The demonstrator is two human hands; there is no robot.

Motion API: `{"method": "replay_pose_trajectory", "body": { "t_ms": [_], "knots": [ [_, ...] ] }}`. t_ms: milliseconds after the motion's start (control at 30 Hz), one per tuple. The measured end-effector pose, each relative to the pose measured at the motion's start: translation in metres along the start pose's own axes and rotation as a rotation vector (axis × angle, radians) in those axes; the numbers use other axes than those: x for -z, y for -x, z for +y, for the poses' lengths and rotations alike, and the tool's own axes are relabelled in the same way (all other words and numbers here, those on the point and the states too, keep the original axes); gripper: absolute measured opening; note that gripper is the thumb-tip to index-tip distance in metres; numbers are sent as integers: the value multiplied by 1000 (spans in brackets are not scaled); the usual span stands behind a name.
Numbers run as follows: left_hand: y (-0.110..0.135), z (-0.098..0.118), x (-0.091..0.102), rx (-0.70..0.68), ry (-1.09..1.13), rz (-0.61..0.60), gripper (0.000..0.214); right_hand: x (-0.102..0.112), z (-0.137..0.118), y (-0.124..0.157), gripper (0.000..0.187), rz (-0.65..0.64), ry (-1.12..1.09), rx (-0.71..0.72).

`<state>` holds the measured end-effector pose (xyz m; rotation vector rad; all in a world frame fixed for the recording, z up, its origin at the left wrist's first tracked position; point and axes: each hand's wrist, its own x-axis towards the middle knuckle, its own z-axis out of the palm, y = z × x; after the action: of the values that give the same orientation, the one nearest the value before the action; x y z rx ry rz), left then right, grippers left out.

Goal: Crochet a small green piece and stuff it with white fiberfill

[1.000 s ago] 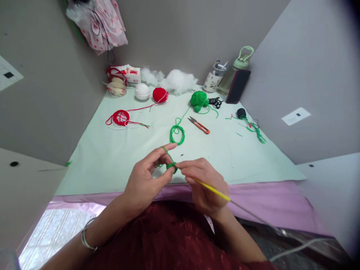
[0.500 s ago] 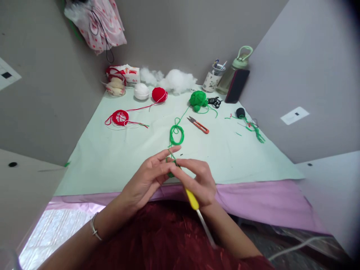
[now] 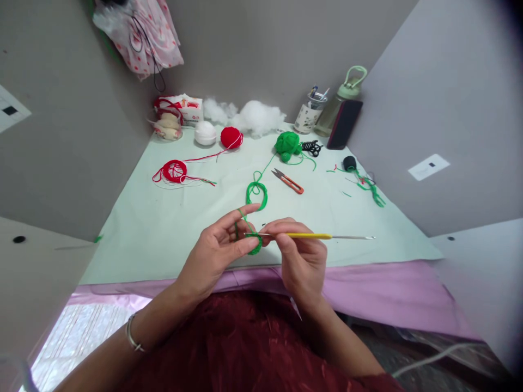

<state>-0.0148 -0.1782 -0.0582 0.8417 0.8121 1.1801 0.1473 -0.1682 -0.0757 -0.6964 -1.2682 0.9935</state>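
Between thumb and fingers, my left hand [image 3: 218, 247] pinches a small green crochet piece [image 3: 255, 246]. Green yarn [image 3: 244, 216] wraps around its raised index finger and runs down to the piece. My right hand [image 3: 303, 253] grips a crochet hook [image 3: 309, 236] by its yellow handle. The hook lies nearly level, its left tip at the top of the crochet piece and its other metal end pointing right. Just beyond the hands lies a loose loop of green yarn [image 3: 265, 197], leading back to a green yarn ball [image 3: 287, 143].
Orange thread snips [image 3: 288, 181] lie right of the yarn loop. Red yarn [image 3: 175, 171], a red ball [image 3: 231, 138], a white ball [image 3: 205, 133] and white stuffing [image 3: 261, 118] sit toward the back. A bottle [image 3: 345, 98], phone [image 3: 345, 125] and pen cup [image 3: 309, 114] stand at back right.
My right hand has turned the hook from pointing down toward my body to nearly level, and moved slightly right. The hook tip and green piece now show more clearly.
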Motion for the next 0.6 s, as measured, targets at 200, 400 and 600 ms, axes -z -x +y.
{"method": "replay_pose_trajectory", "body": {
  "t_ms": [200, 400, 600],
  "knots": [
    [0, 4, -2, 64, 33, -34, 59, 4, 2, -1, 10, 4, -127, -130],
    [2, 4, -2, 79, 56, -37, 59, 4, -2, -6, 11, 40, -222, -190],
    [2, 3, 0, 62, 21, -15, 56, 4, -4, -8, 11, 37, -223, -200]
  ]
}}
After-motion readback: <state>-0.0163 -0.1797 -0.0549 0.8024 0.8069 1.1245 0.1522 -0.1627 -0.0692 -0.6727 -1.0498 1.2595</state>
